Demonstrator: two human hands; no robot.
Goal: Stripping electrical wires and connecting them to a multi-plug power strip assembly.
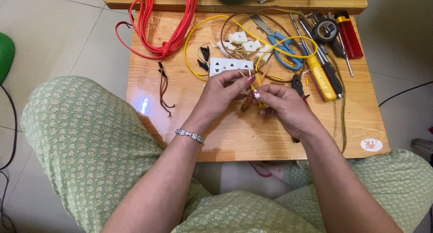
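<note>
My left hand (pixel 221 94) and my right hand (pixel 283 107) meet over the middle of a small wooden table (pixel 189 124). Between the fingertips of both hands is the stripped end of a yellow wire (pixel 255 81), together with a small brownish part that I cannot make out. The yellow wire loops back across the table (pixel 198 30). A white multi-socket plate (pixel 230 66) lies just beyond my left hand. White plastic socket parts (pixel 246 41) lie behind it. A silver bracelet (pixel 189 134) is on my left wrist.
A red wire bundle (pixel 173 30) lies at the back left. Blue-handled scissors (pixel 282 41), a yellow-handled screwdriver (pixel 320 77), a tape roll (pixel 325 30) and a red lighter (pixel 348 34) sit at the right. Short brown wire pieces (pixel 163 86) lie left. My knees flank the table.
</note>
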